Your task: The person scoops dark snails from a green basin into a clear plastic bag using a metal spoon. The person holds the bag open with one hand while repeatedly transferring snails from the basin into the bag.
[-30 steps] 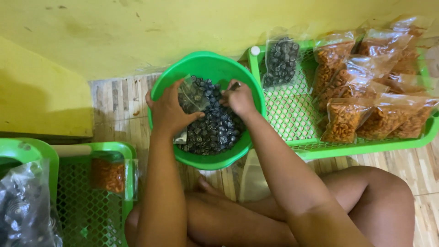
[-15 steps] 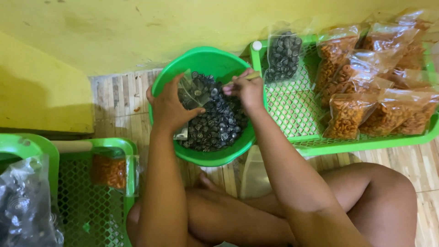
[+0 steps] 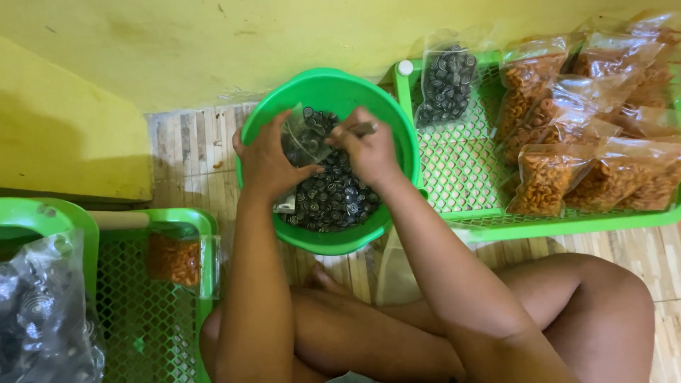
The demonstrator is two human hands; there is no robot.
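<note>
A small clear bag (image 3: 303, 138) sits in the middle of the frame, over a green bowl (image 3: 328, 92) full of little dark round snacks (image 3: 333, 198), and its open end tips up toward the right. The left hand (image 3: 266, 164) pinches the bag from the left side, and the right hand (image 3: 369, 150), just beside the bag's mouth on the right, is curled shut around a small scoop (image 3: 362, 129). The bowl rests on a pale wooden floor (image 3: 191, 152) by a yellow wall (image 3: 177, 50), with a green tray (image 3: 454, 177) of filled orange snack bags (image 3: 546, 181) at the right.
</note>
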